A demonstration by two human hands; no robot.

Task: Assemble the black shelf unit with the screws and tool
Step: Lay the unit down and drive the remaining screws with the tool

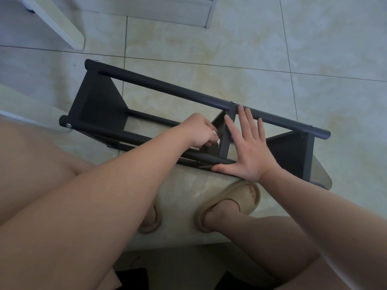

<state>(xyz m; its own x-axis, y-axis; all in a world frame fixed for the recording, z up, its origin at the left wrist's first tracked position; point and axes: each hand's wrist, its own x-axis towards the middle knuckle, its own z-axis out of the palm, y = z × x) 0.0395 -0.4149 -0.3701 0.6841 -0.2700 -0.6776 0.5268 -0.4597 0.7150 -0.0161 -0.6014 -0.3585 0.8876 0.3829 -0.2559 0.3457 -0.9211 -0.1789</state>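
Note:
The black shelf unit (167, 91) lies on its side on the tiled floor, its long poles running from upper left to lower right. Silver screw heads show at the pole joints. My right hand (249, 147) lies flat with spread fingers on the middle shelf board (225, 141), thumb against the near pole. My left hand (201, 132) is curled just left of that board, fingers pinching something small and pale that I cannot make out, at the board's edge.
My legs and two beige slippers (230, 204) are on the floor right in front of the unit. A white furniture leg (62, 24) stands at the upper left. A pale cabinet base (178, 11) runs along the top.

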